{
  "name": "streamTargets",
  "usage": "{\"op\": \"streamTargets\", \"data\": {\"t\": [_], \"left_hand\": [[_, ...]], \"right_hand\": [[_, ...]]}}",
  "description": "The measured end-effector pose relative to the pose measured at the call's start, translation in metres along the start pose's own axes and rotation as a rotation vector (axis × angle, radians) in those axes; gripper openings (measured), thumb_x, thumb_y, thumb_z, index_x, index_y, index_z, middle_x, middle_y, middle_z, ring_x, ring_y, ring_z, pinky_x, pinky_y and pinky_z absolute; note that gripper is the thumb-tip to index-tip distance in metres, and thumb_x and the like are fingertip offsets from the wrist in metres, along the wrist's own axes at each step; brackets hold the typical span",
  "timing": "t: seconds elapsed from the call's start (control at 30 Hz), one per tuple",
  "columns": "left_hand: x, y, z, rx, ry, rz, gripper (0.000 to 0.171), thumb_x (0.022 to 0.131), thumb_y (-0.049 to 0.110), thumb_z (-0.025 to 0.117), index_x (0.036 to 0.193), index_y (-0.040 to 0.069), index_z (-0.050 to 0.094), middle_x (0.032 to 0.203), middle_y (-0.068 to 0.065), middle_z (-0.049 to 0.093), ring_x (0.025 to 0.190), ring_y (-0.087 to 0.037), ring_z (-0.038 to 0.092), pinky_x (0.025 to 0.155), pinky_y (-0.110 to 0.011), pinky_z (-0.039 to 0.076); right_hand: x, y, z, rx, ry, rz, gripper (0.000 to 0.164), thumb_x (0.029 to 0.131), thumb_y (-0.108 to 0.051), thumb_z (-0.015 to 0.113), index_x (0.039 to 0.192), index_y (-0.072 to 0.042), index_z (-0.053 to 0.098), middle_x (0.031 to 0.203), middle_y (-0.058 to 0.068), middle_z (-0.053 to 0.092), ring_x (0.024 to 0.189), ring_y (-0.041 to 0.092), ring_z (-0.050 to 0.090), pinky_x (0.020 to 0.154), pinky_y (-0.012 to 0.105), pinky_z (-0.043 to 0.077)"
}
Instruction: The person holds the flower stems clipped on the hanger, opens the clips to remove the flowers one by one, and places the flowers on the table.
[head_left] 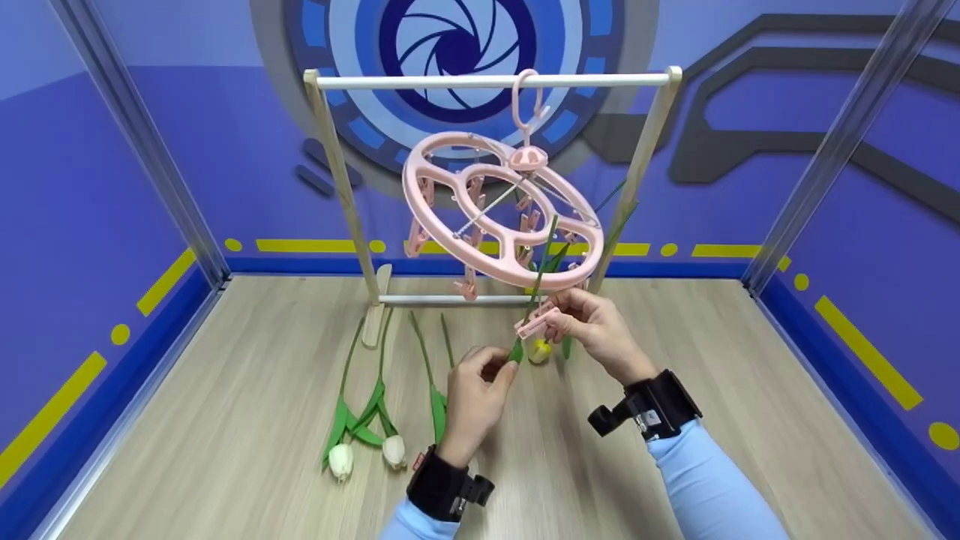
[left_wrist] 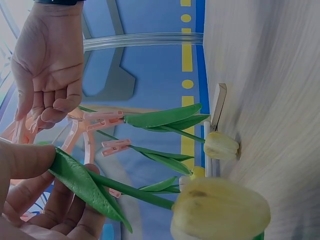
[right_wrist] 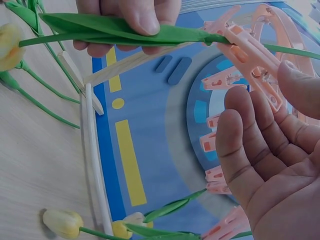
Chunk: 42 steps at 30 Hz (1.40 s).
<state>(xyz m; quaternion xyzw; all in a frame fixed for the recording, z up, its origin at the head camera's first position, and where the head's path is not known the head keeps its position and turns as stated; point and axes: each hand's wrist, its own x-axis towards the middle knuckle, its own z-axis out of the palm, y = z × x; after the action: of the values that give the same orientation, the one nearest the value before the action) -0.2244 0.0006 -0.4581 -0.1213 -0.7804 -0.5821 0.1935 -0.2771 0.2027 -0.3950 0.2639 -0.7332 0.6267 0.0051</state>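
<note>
In the head view my left hand [head_left: 480, 390] pinches a tulip [left_wrist: 220, 207] by its green leaves and stem, its pale yellow bloom hanging down. My right hand [head_left: 596, 330] holds a pink clothespin [right_wrist: 252, 65] between thumb and fingers. The tulip's stem runs through the biting end of that clothespin, its thin end rising past the rim. The clothespin hangs from a pink round drying hanger [head_left: 480, 262], which tilts down toward my right hand. Other tulips hang bloom-down from more clothespins [left_wrist: 116, 146] behind; a yellow bloom [head_left: 539, 351] shows just below my hands.
The hanger's hook [head_left: 526, 101] sits over the white top bar [head_left: 420, 81] of a wooden-sided rack. Several tulips lie on the table at left, two with white blooms [head_left: 340, 460]. Blue printed panels [head_left: 150, 187] enclose the table [head_left: 225, 420].
</note>
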Motion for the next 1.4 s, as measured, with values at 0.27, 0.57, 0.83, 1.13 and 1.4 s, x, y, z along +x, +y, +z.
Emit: {"op": "streamTargets", "data": {"t": [0.27, 0.57, 0.83, 1.13, 1.4], "left_hand": [[-0.0001, -0.0003, -0.0004, -0.009, -0.008, 0.007, 0.004, 0.093, 0.003, 0.074, 0.097, 0.003, 0.076, 0.094, -0.007, 0.07, 0.082, -0.016, 0.066, 0.075, -0.027, 0.055], [-0.001, 0.0002, -0.0008, -0.003, -0.004, 0.029, 0.005, 0.093, 0.005, 0.075, 0.098, 0.003, 0.076, 0.093, -0.006, 0.07, 0.079, -0.016, 0.066, 0.073, -0.027, 0.054], [-0.0002, -0.0009, -0.0005, 0.008, 0.001, 0.025, 0.004, 0.092, 0.004, 0.076, 0.095, 0.003, 0.076, 0.091, -0.005, 0.07, 0.078, -0.015, 0.065, 0.071, -0.026, 0.053], [0.0005, -0.0029, 0.0, 0.004, 0.005, 0.011, 0.004, 0.091, 0.002, 0.076, 0.095, 0.003, 0.076, 0.09, -0.005, 0.069, 0.078, -0.015, 0.064, 0.071, -0.026, 0.053], [0.0003, -0.0038, -0.0007, 0.006, 0.005, 0.021, 0.004, 0.092, 0.003, 0.076, 0.096, 0.003, 0.076, 0.09, -0.005, 0.07, 0.078, -0.015, 0.064, 0.071, -0.026, 0.053]], "right_hand": [[0.0009, 0.0016, -0.0006, -0.02, 0.003, -0.005, 0.023, 0.103, -0.006, 0.062, 0.116, 0.013, 0.062, 0.101, 0.011, 0.074, 0.079, 0.014, 0.067, 0.073, 0.029, 0.057], [0.0008, 0.0013, -0.0008, -0.021, -0.002, -0.012, 0.022, 0.104, -0.008, 0.061, 0.112, 0.012, 0.062, 0.1, 0.005, 0.077, 0.08, 0.013, 0.067, 0.072, 0.028, 0.055], [0.0012, 0.0011, -0.0033, -0.031, -0.004, -0.008, 0.02, 0.104, -0.005, 0.06, 0.112, 0.013, 0.061, 0.1, 0.006, 0.075, 0.081, 0.014, 0.067, 0.072, 0.028, 0.056], [0.0007, 0.0004, -0.0051, -0.053, 0.01, 0.017, 0.019, 0.104, -0.005, 0.059, 0.113, 0.011, 0.061, 0.1, 0.009, 0.075, 0.081, 0.014, 0.067, 0.074, 0.028, 0.057], [0.0013, 0.0007, -0.0081, -0.035, -0.007, 0.011, 0.02, 0.104, -0.004, 0.058, 0.113, 0.013, 0.061, 0.102, 0.013, 0.075, 0.083, 0.015, 0.069, 0.074, 0.028, 0.056]]}}
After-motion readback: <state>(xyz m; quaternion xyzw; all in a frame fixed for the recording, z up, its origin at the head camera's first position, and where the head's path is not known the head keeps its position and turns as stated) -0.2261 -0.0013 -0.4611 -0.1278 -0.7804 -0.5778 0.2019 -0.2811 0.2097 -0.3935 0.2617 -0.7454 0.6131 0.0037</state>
